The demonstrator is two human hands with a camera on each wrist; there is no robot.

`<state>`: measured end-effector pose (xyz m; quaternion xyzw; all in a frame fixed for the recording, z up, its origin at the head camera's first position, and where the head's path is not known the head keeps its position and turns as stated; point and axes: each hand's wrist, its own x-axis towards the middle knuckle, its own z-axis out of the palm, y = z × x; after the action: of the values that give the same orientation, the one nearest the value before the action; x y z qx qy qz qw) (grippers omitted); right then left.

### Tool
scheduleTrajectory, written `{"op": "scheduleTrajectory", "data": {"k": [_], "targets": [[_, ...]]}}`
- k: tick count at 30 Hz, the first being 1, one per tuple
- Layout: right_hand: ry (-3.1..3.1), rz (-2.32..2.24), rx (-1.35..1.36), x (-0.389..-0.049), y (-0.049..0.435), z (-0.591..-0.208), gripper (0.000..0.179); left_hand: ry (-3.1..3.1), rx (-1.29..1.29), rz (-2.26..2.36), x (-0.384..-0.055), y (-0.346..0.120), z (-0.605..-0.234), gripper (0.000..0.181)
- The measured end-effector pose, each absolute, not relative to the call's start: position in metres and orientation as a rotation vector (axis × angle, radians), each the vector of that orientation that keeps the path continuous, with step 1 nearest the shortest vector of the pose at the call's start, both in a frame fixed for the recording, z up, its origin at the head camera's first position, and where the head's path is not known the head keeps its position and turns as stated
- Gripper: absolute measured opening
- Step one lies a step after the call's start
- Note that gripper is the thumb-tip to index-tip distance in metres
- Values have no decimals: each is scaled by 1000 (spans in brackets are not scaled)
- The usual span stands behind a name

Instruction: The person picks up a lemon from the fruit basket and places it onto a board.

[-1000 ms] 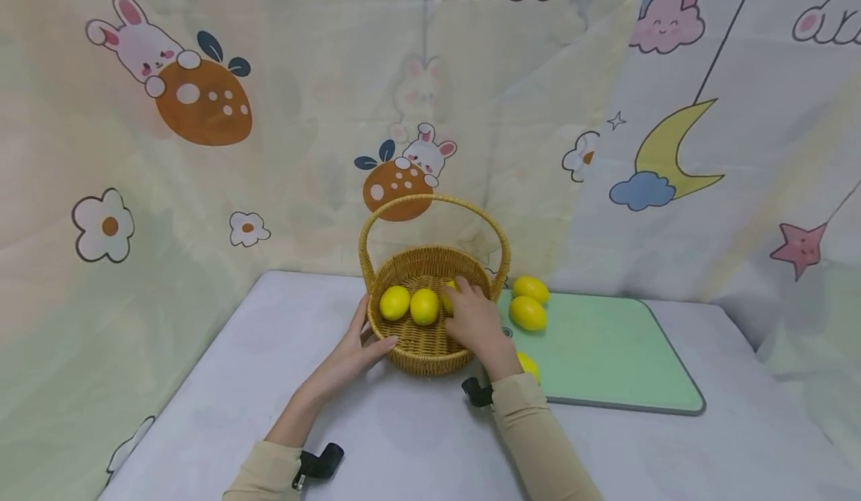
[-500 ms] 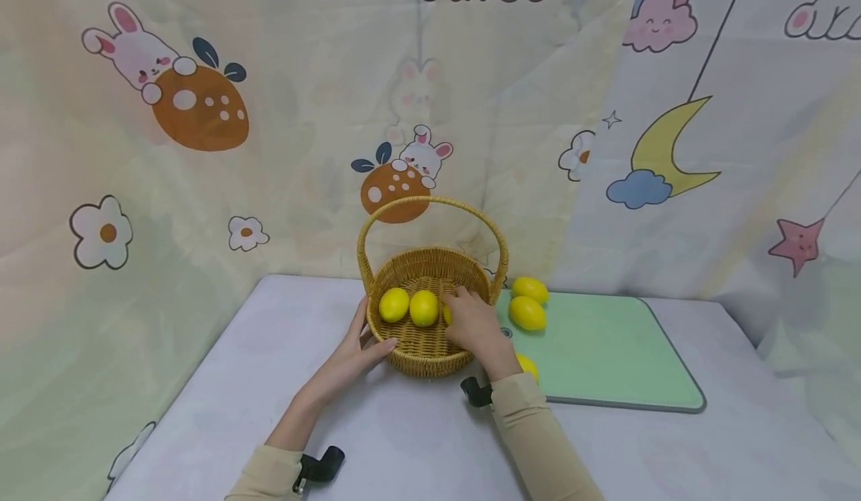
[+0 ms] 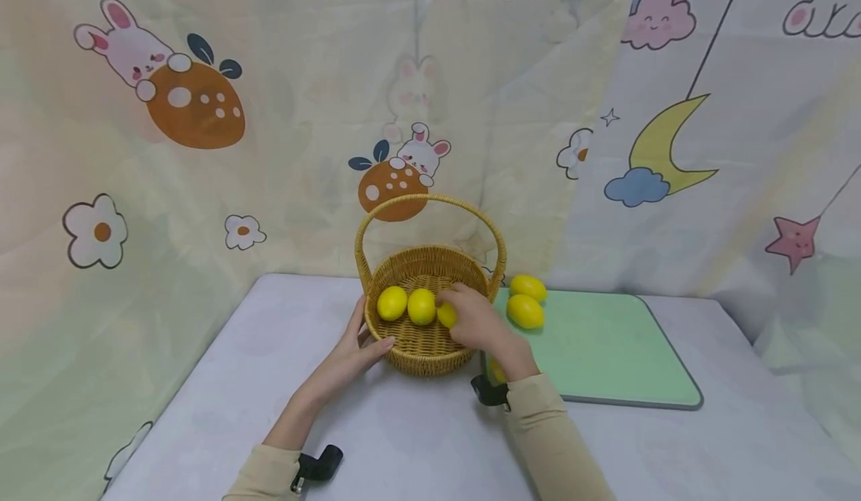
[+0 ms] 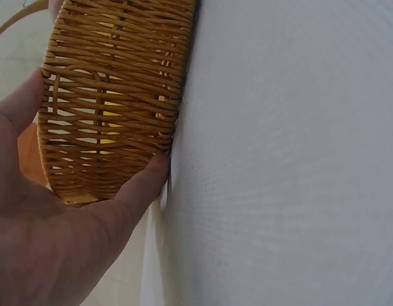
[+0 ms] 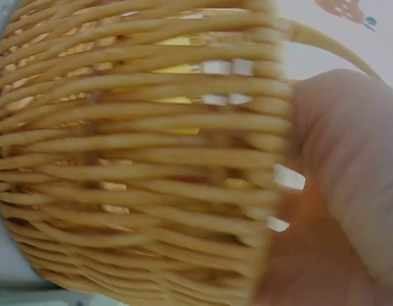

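A wicker basket (image 3: 430, 363) with a tall arched handle stands on the table, two yellow lemons (image 3: 392, 303) side by side inside it. My left hand (image 3: 353, 355) grips the basket's left side, thumb at the front and fingers round the wall; in the left wrist view that thumb (image 4: 142, 185) lies along the weave near the base. Over the right rim reaches my right hand (image 3: 477, 325), its fingers curled over a third lemon (image 3: 447, 315) beside the other two. The right wrist view has the right hand (image 5: 356, 172) at the rim, its fingertips hidden behind the weave.
Right of the basket lies a green cutting board (image 3: 605, 351). Two lemons (image 3: 526, 312) rest at its back left corner, and another lemon (image 3: 498, 370) is partly hidden behind my right wrist. A printed cloth (image 3: 303, 149) hangs behind the white table (image 3: 403, 441).
Inside the basket, the third lemon has come nearer the front, in line with the other two, and more of it shows. My right wrist has shifted slightly right. The left hand keeps its grip.
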<state>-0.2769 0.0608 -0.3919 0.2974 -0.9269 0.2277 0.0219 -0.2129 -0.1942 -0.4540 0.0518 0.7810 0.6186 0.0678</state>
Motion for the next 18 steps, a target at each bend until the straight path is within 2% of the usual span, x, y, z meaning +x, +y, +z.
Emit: {"op": "scheduleTrajectory", "data": {"k": [18], "targets": [[-2774, 930, 899, -254, 114, -344, 60, 2344, 156, 1861, -213, -196, -455, 99]]}}
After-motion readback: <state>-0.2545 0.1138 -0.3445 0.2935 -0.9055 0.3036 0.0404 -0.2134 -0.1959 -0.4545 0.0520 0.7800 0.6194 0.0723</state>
